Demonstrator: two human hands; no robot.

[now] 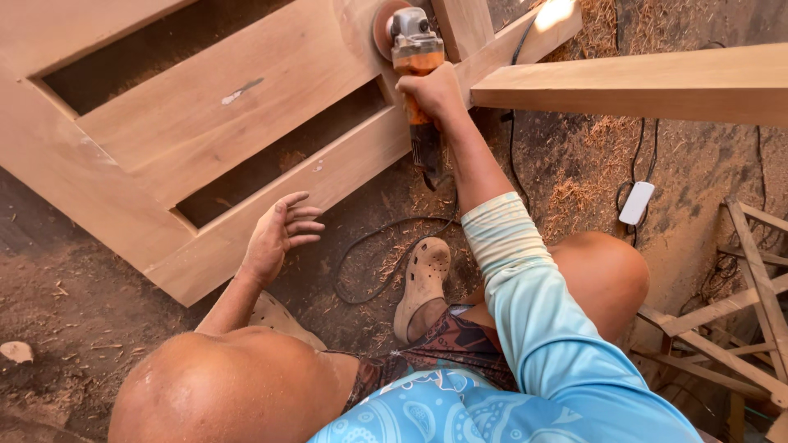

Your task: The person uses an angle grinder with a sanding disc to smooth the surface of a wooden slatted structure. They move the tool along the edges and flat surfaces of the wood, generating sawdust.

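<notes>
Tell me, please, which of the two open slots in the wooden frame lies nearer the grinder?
The lower slot: its right end lies just left of the grinder in the right hand; the upper slot lies farther left.

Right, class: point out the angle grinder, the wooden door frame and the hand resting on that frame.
angle grinder (416, 49), head view, on its grey gear head.
wooden door frame (205, 107), head view, on the wide middle rail.
left hand (275, 238), head view, on the back of the hand.

Wooden beam (640, 82) blocks right, cable (369, 246) crosses floor, dirt perhaps open left
</notes>
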